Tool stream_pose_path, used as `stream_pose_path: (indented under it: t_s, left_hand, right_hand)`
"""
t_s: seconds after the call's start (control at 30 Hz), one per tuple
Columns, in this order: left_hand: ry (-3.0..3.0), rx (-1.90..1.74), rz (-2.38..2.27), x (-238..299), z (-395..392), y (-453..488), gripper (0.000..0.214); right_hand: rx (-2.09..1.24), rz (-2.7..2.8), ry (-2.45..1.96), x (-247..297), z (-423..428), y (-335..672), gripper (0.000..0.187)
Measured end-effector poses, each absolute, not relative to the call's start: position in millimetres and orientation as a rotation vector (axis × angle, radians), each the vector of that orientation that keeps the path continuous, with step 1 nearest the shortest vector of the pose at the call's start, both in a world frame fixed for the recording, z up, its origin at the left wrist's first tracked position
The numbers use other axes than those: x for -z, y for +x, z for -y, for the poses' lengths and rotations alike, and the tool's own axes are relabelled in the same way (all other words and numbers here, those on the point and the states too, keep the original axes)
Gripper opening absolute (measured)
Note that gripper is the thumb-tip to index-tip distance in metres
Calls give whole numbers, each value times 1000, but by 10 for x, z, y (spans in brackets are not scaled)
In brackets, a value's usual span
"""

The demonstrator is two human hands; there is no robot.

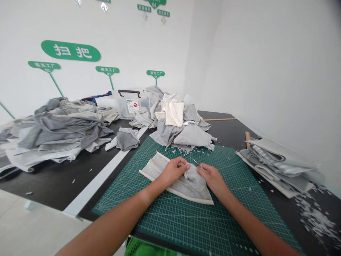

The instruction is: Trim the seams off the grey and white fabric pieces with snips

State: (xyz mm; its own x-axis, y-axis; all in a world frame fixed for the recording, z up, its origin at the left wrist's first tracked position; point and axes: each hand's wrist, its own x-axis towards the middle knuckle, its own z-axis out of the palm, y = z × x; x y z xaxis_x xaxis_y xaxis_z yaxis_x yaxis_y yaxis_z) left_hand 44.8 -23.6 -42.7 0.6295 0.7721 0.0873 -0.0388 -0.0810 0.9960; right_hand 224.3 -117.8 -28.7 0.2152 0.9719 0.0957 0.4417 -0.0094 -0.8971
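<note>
Grey fabric piece (pixel 183 182) lies flat on the green cutting mat (pixel 165 224), centre of frame, with a pale edge band along its lower side. Left hand (pixel 173 172) bears down on it, and its fingers (pixel 183 165) are clenched on a small raised bunch of cloth. My read: this pins the piece so it can't slide and lifts one spot clear of the mat.

Right hand (pixel 212 178) sits just right of that bunch, resting on the cloth. Its fingers are closed around a thin metal tool (pixel 196 163). Only the tip shows, pointing up-left, so I can't tell if it's snips or a pick. Hands are almost touching, probably for fine work at one point.

Around the mat on the counter (pixel 53 183):
- big grey heap (pixel 53 131), left
- mixed grey and cream heap (pixel 181 124), just above the mat
- flat stack (pixel 279 163), right edge
- clear plastic box (pixel 130 103), behind the heaps
- white scraps (pixel 317 220), lower right, off the mat, so the working area stays flat
</note>
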Motion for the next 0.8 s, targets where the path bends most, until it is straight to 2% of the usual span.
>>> stream_pose_path:
  t_s: [0.27,0.47,0.8]
  left_hand:
    - [1660,-737,-671,378,268,414,16]
    - [1590,-744,-739,357,299,417,20]
    - [1521,-823,-600,328,291,448,28]
  right_hand:
    - [-599,1410,-1646,212,1229,2211,28]
    - [-566,1438,-1654,217,1230,2201,25]
    - [-607,1425,-1645,228,1232,2207,24]
